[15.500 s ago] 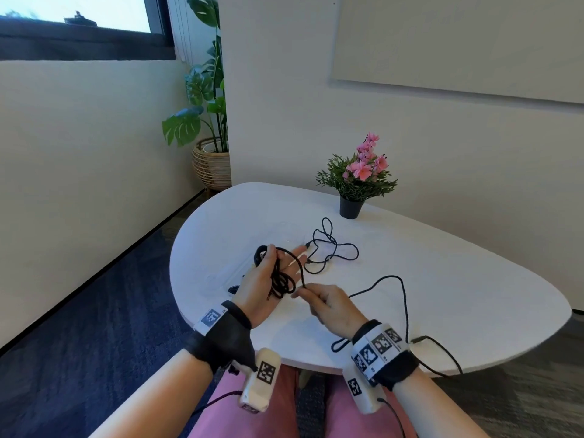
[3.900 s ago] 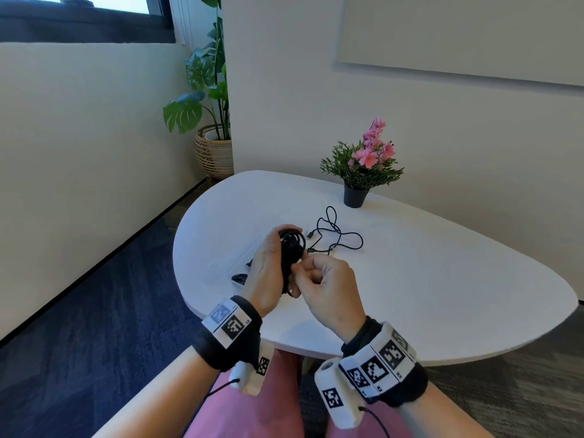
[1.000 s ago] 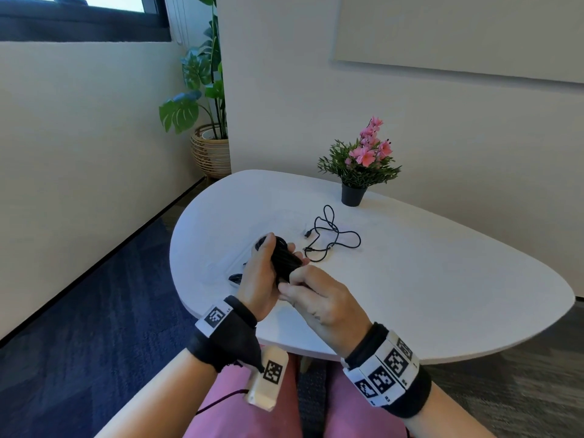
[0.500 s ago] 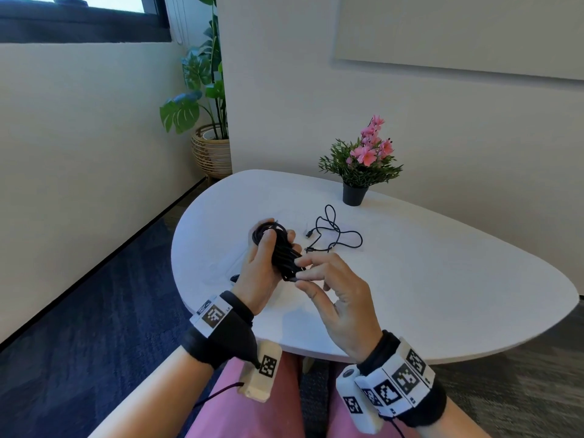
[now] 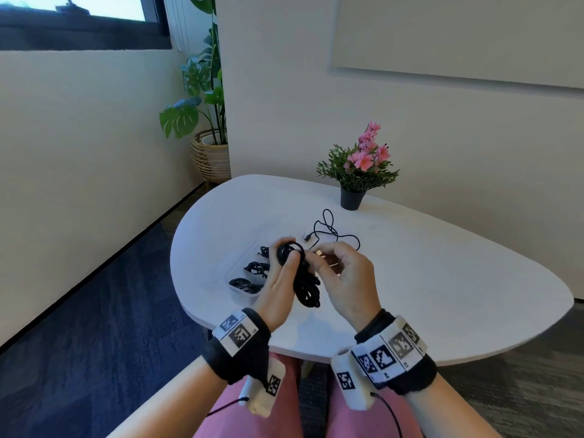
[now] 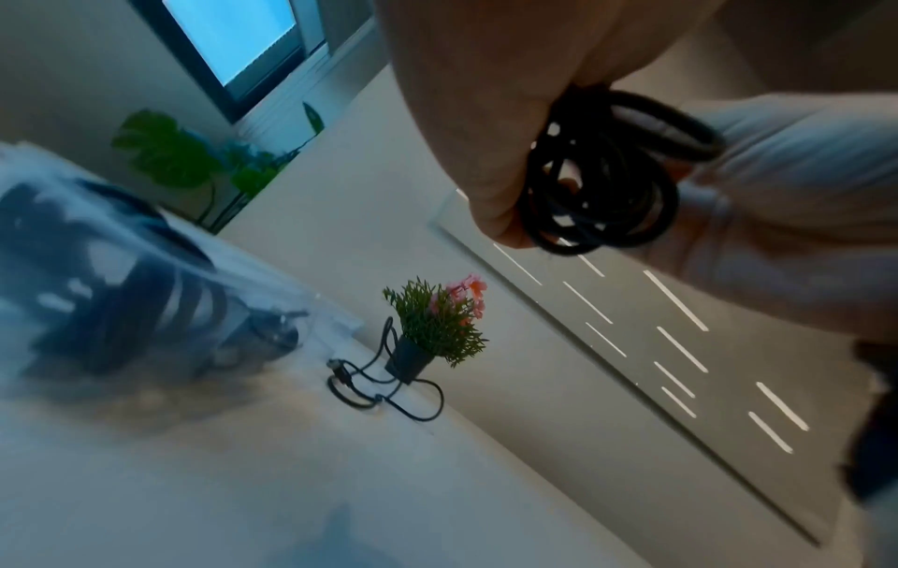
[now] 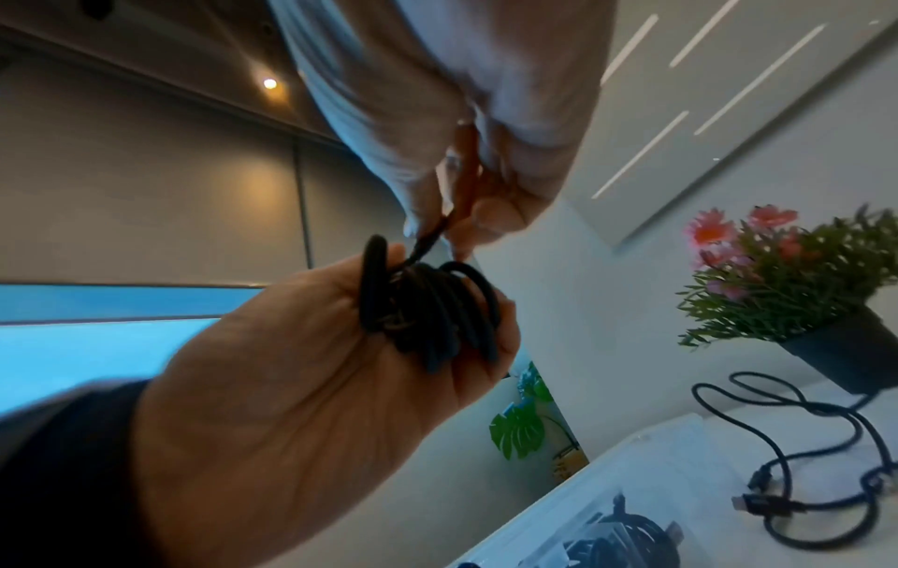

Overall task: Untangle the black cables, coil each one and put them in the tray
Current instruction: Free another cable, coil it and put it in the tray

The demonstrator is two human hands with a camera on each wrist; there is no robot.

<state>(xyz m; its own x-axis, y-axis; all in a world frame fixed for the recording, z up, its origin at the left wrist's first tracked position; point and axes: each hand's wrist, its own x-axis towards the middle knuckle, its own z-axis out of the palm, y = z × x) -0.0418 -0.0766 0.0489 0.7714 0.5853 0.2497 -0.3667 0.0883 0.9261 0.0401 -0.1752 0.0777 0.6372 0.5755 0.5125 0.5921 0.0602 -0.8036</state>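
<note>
My left hand (image 5: 289, 260) grips a coiled black cable (image 5: 305, 286) above the table's near left part; the coil hangs down past my palm. My right hand (image 5: 320, 257) is just right of it, and its fingertips (image 7: 437, 226) pinch the cable's free end where it leaves the coil (image 7: 427, 307). The left wrist view shows the coil (image 6: 597, 184) held under my thumb. A clear tray (image 5: 235, 292) lies left of my hands with three coiled cables (image 5: 256, 268) in it. One loose black cable (image 5: 331, 232) lies uncoiled beyond my hands.
A small black pot of pink flowers (image 5: 352, 197) stands at the white table's (image 5: 442, 279) far edge, just behind the loose cable (image 6: 384, 388). A large plant in a wicker basket (image 5: 210, 159) stands on the floor at the back left.
Half a second ago my right hand's fingers were spread beside the coil; now they pinch the cable's end. My left hand keeps its hold, and the coil now hangs lower.
</note>
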